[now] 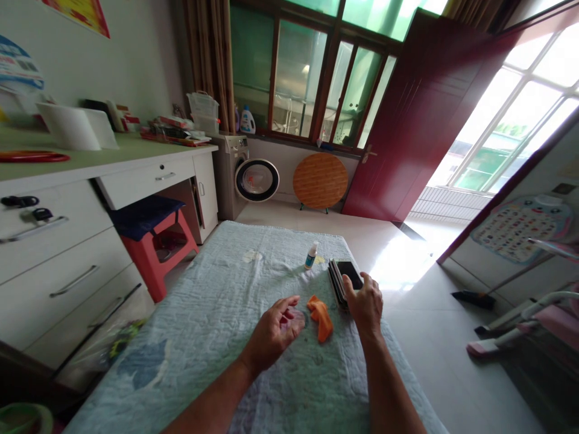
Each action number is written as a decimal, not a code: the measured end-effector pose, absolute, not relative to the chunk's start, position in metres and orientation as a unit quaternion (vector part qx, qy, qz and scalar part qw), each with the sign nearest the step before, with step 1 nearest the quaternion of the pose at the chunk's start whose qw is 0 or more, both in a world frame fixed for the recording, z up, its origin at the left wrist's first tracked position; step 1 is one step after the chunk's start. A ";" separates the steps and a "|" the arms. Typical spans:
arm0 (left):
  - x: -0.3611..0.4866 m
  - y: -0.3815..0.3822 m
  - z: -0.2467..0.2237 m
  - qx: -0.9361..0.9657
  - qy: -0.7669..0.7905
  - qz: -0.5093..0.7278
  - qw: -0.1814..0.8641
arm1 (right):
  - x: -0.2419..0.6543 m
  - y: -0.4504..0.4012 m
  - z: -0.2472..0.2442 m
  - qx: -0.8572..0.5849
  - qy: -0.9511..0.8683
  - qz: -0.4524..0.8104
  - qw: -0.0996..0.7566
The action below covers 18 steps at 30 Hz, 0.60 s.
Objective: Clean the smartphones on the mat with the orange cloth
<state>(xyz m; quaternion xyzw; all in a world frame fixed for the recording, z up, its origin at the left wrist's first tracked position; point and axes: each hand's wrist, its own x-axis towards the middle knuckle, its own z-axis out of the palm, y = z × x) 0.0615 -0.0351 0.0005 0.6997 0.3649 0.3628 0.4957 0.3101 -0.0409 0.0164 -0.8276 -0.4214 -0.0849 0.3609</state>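
Note:
A stack of dark, flat phones [335,283] lies near the right edge of the cloth-covered table [217,289]. My right hand [365,301] is over the near end of the stack, thumb on one side and fingers on the other, gripping the top phone [349,272], whose black screen faces up. Left of it, my left hand [275,330] hovers over the cloth with loosely curled fingers, thumb apart and nothing visible in it. Between the hands lies a crumpled orange cloth [321,318]. Beyond it stands a small spray bottle [310,256] with a white top.
To the left is a white desk [158,163] with drawers, and a red stool [156,253] with a dark cover beneath it. A washing machine [230,175] with its door open and a folded round table [320,181] stand at the back. Pink-seated furniture [549,322] is at right.

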 end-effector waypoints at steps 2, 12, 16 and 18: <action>0.061 -0.034 0.002 0.690 0.372 0.374 0.495 | 0.321 -0.043 0.016 -0.807 -0.400 -0.042 0.432; 0.086 -0.029 0.034 0.586 0.353 0.381 0.621 | 0.356 -0.040 -0.002 -0.718 -0.316 0.198 0.587; 0.121 -0.017 0.043 0.540 0.312 0.343 0.703 | 0.354 -0.042 0.000 -0.718 -0.337 0.210 0.572; 0.141 -0.007 0.045 0.540 0.323 0.316 0.710 | 0.353 -0.043 -0.002 -0.723 -0.348 0.204 0.561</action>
